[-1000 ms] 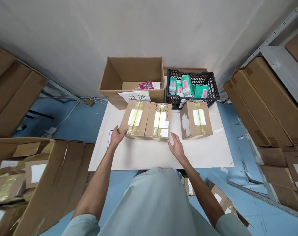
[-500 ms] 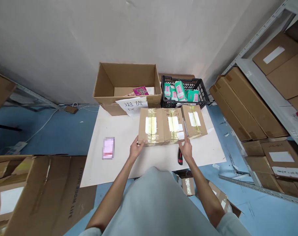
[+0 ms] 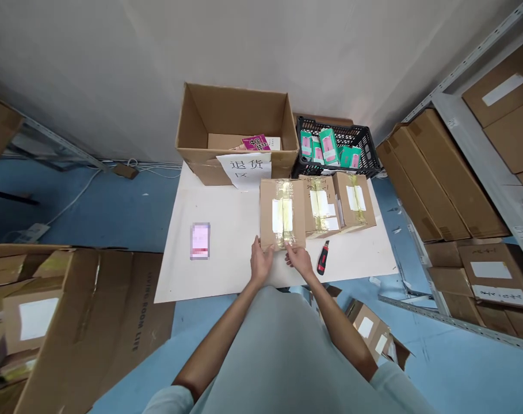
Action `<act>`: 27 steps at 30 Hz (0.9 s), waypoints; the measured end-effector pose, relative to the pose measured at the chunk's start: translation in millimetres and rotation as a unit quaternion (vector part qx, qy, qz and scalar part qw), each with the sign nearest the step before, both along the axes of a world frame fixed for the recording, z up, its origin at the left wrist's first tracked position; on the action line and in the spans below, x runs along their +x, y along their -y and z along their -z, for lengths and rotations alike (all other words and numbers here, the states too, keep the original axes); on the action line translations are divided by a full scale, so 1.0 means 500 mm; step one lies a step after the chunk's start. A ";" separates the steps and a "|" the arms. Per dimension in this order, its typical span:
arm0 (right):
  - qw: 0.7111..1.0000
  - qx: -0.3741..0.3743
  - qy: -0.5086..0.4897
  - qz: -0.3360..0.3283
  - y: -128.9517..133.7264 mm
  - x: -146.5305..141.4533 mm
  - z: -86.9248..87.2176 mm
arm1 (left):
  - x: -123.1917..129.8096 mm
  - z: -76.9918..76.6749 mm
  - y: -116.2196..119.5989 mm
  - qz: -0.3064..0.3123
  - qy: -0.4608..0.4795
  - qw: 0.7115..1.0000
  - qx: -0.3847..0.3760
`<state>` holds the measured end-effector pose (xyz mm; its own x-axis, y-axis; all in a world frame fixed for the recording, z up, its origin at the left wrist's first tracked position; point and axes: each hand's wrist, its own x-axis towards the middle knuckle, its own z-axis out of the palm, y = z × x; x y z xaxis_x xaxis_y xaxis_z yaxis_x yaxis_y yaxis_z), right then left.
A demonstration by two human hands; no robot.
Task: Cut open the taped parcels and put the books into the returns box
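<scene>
Both hands are at the near edge of the leftmost taped carton (image 3: 266,201). My left hand (image 3: 261,261) grips its near left corner, and my right hand (image 3: 299,260) has its fingers on the near edge at the right. Beside it stand a middle carton (image 3: 308,221) with handwriting and a right carton (image 3: 369,215), both taped and labelled. A red and black box cutter (image 3: 323,257) lies just right of my right hand. A blurred pink item (image 3: 200,240) lies on the left of the white table (image 3: 226,253).
Behind the cartons stand a large open box (image 3: 201,167) with a paper sign (image 3: 248,168) and a black crate (image 3: 306,168) of green and pink packs. Shelving with boxes (image 3: 489,276) is at the right; a big carton (image 3: 114,299) is at lower left.
My right hand has moved left from the middle and right cartons to the leftmost one. That carton now sits nearer to me, slightly forward of the middle one. The camera view has shifted.
</scene>
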<state>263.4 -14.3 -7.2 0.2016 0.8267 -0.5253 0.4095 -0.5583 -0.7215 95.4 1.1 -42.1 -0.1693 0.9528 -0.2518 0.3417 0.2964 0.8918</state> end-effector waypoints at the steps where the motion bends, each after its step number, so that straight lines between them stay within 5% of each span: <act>1: 0.998 -0.027 -0.044 0.042 0.009 -0.014 0.011 | 0.000 0.002 0.020 0.009 0.000 1.000 -0.013; 6: 0.967 0.013 -0.142 0.209 0.048 -0.035 0.050 | -0.061 -0.036 0.025 0.059 0.012 0.996 -0.059; 9: 0.966 0.050 -0.142 0.209 0.057 -0.029 0.059 | -0.126 -0.094 -0.060 0.051 -0.029 0.995 0.081; 12: 0.968 0.080 -0.124 0.201 0.058 -0.027 0.065 | -0.170 -0.148 -0.176 0.147 -0.057 0.965 0.209; 15: 0.968 0.097 -0.110 0.202 0.056 -0.033 0.068 | -0.182 -0.176 -0.275 0.248 -0.064 0.947 0.191; 18: 0.969 0.119 -0.088 0.199 0.056 -0.042 0.068 | -0.194 -0.182 -0.325 0.281 -0.091 0.941 0.165; 22: 0.971 0.147 -0.052 0.179 0.065 -0.045 0.054 | -0.270 -0.177 -0.303 0.280 -0.114 0.933 0.195; 27: 0.977 0.164 0.006 0.138 0.085 -0.036 0.023 | -0.412 -0.133 -0.142 0.248 -0.077 0.954 0.150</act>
